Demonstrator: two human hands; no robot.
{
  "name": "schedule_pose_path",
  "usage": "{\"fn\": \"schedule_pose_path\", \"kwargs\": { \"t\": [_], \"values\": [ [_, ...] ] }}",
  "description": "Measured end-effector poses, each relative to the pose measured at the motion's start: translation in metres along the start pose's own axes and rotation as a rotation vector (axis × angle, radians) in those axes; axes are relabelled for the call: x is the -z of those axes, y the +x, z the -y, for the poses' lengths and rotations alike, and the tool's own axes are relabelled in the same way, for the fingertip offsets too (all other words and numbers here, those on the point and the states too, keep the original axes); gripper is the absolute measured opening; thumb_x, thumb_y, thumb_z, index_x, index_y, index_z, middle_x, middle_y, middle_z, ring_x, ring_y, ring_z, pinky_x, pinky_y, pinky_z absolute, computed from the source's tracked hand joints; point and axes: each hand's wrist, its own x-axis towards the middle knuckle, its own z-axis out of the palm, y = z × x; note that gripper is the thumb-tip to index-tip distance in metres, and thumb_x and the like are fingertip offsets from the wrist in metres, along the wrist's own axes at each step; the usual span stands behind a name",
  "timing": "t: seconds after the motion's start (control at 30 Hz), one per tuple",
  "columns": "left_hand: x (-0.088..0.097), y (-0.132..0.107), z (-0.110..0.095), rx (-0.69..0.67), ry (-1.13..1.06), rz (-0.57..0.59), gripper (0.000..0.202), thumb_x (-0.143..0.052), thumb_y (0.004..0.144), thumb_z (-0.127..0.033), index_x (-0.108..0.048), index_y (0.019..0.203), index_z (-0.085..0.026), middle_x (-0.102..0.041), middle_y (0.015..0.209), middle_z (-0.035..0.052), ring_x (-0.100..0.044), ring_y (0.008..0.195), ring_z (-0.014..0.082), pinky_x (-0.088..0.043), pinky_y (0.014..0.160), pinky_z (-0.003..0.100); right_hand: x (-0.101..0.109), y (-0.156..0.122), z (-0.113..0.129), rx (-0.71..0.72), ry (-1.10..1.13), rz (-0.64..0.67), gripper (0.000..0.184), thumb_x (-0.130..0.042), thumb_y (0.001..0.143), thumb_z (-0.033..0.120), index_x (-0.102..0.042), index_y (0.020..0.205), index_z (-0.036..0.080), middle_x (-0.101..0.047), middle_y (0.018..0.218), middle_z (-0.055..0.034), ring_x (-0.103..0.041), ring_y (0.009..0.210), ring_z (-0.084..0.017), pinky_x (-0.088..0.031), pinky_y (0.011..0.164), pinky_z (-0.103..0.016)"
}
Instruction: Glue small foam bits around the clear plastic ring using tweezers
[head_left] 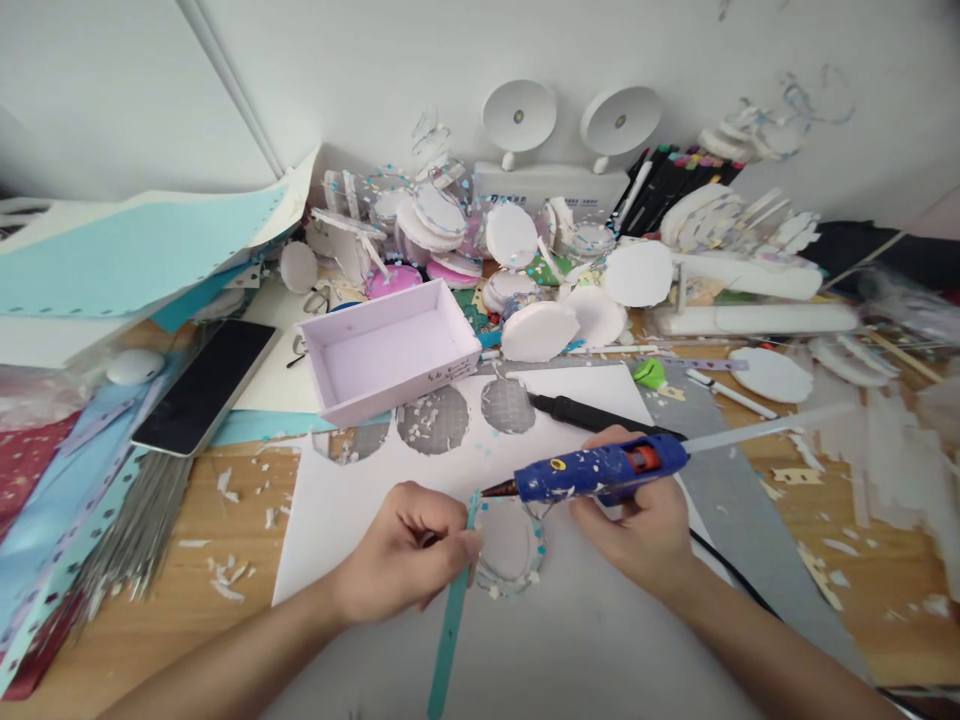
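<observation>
Pinching hand: here's my left hand (409, 550), thumb closed against curled fingers, the teal strip (452, 630) caught snugly between; the strip slants down toward me, its upper end poking out past my fingers;
Gun hand: my right hand (637, 530) wraps the handle of the blue glue gun (570, 472) from below, fingers bent round it; some of the fingertips are hidden, so I cannot tell how hard they press;
Nozzle: the dark nozzle (499, 489) points left, straight at the strip's upper end; touching or just beside, I cannot tell;
Glue stick: a pale glue stick (765, 430) juts out of the gun's back end, off to the right;
Beaded ring: between my hands, a ring (540, 540) with blue and white bits lies on the white sheet (352, 530), its top partly behind the gun;
Lilac box: ahead of my left hand sits the open box (397, 393), handwriting on its front wall; two round cutouts show grey just in front of it;
Black pen: a black pen-like tool (592, 415) lies beyond the gun, its rear end behind it;
Back row: white discs (536, 330) heap up under a twin-headed lamp (519, 116), markers (667, 185) to its right;
Phone: dark-screened phone (206, 388), over on the left, beside a bundle of wires (142, 520).
</observation>
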Motion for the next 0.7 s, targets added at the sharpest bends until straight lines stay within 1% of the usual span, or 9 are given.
{"fn": "schedule_pose_path", "kwargs": {
  "t": [0.17, 0.23, 0.37, 0.5, 0.7],
  "values": [
    [-0.0003, 0.0000, -0.0014, 0.013, 0.014, -0.008, 0.037, -0.051, 0.082, -0.036, -0.050, 0.050, -0.016, -0.035, 0.031, -0.0059, -0.029, 0.026, 0.0058, -0.022, 0.033, 0.020, 0.0004, -0.0003, 0.0008, 0.003, -0.002, 0.000, 0.025, -0.057, 0.065, 0.008, -0.050, 0.085, 0.022, -0.053, 0.073, 0.0017, -0.056, 0.066, -0.016, -0.043, 0.052, -0.024],
    [0.0000, 0.0001, -0.0014, 0.009, 0.024, -0.013, 0.037, -0.051, 0.082, -0.035, -0.050, 0.049, -0.017, -0.036, 0.031, -0.0056, -0.029, 0.027, 0.0060, -0.024, 0.034, 0.021, 0.0004, -0.0005, 0.0007, -0.009, 0.000, 0.001, 0.026, -0.057, 0.065, 0.008, -0.050, 0.085, 0.023, -0.054, 0.073, 0.0018, -0.056, 0.067, -0.016, -0.043, 0.053, -0.024],
    [0.0001, 0.0006, -0.0014, -0.002, 0.018, -0.013, 0.039, -0.051, 0.082, -0.036, -0.047, 0.047, -0.018, -0.036, 0.030, -0.0054, -0.028, 0.027, 0.0060, -0.025, 0.035, 0.022, 0.0003, -0.0008, -0.0004, 0.000, 0.007, 0.004, 0.026, -0.058, 0.065, 0.007, -0.051, 0.085, 0.023, -0.055, 0.076, 0.0015, -0.057, 0.069, -0.016, -0.046, 0.058, -0.026],
    [-0.0004, 0.0010, -0.0019, 0.004, 0.011, -0.007, 0.038, -0.051, 0.082, -0.036, -0.049, 0.048, -0.017, -0.035, 0.031, -0.0059, -0.027, 0.026, 0.0057, -0.024, 0.034, 0.021, 0.0005, -0.0001, -0.0011, 0.010, 0.012, 0.015, 0.026, -0.058, 0.065, 0.007, -0.050, 0.084, 0.023, -0.053, 0.074, 0.0018, -0.057, 0.067, -0.016, -0.043, 0.054, -0.025],
    [-0.0006, 0.0008, -0.0003, -0.003, -0.022, 0.011, 0.041, -0.052, 0.083, -0.034, -0.043, 0.046, -0.018, -0.035, 0.032, -0.0054, -0.029, 0.026, 0.0050, -0.021, 0.033, 0.020, 0.0011, 0.0003, -0.0004, 0.007, 0.011, 0.020, 0.025, -0.057, 0.065, 0.008, -0.051, 0.085, 0.022, -0.054, 0.076, 0.0013, -0.055, 0.065, -0.015, -0.044, 0.054, -0.026]
  ]
}}
